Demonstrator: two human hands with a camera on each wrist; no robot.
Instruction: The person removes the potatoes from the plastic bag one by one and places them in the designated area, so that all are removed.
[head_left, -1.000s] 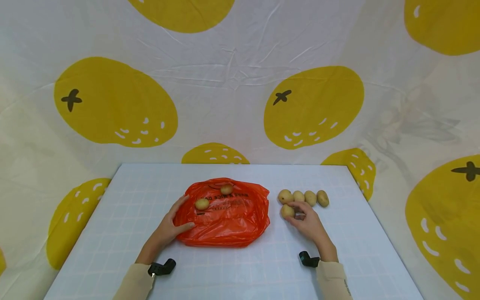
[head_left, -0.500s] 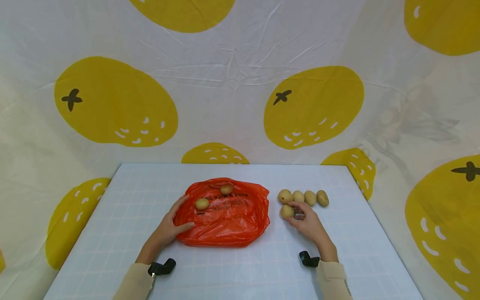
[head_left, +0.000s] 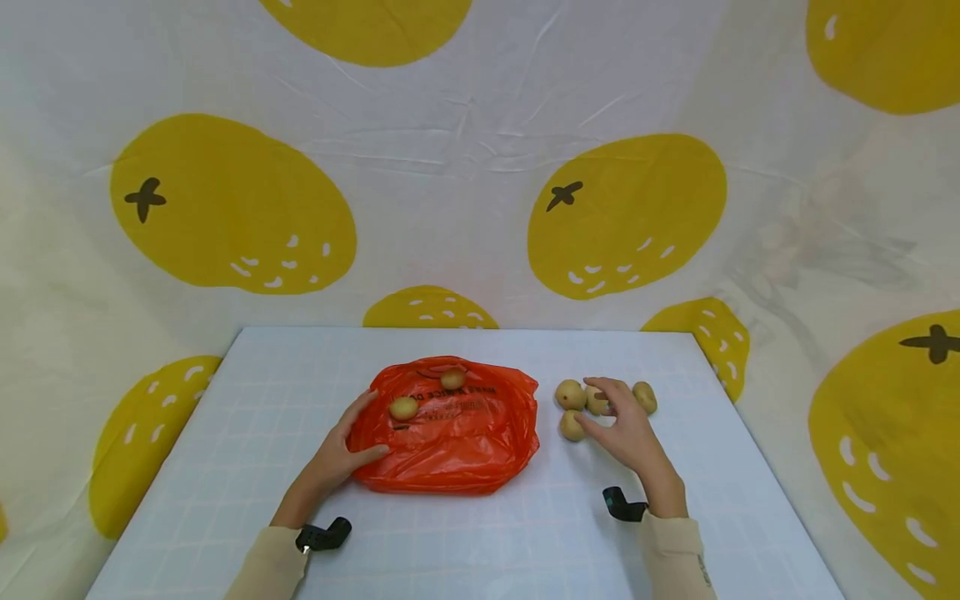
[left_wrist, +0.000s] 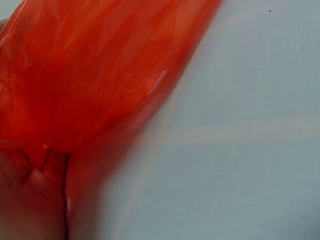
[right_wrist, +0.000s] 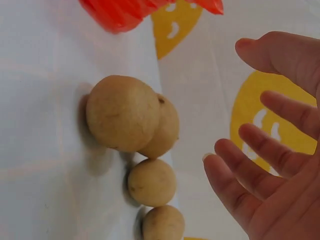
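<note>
In the head view my left hand [head_left: 337, 450] rests against the left side of a red plastic bag [head_left: 457, 458], its thumb lying over the bag's near left part. Two small potatoes are on the bag: one potato [head_left: 403, 407] at left, another potato [head_left: 453, 379] farther back. My right hand [head_left: 630, 429] hovers above the potatoes on the right, fingers spread and holding nothing. Just left of its thumb sits a single potato [head_left: 572, 426]; behind that runs a row with a potato [head_left: 570, 394] at its left end and a potato [head_left: 644, 397] at its right. The hand hides part of this row.
A white table [head_left: 465, 550] with a faint grid carries everything. Behind it hangs a pale cloth [head_left: 450, 208] printed with large yellow fruits. A black wrist camera [head_left: 324, 534] is strapped to the left arm, and another wrist camera [head_left: 624, 505] to the right.
My right hand has let go of the nearest potato, opened its fingers and moved up and right over the back row. That potato stays in front of the row. My left hand has not moved.
</note>
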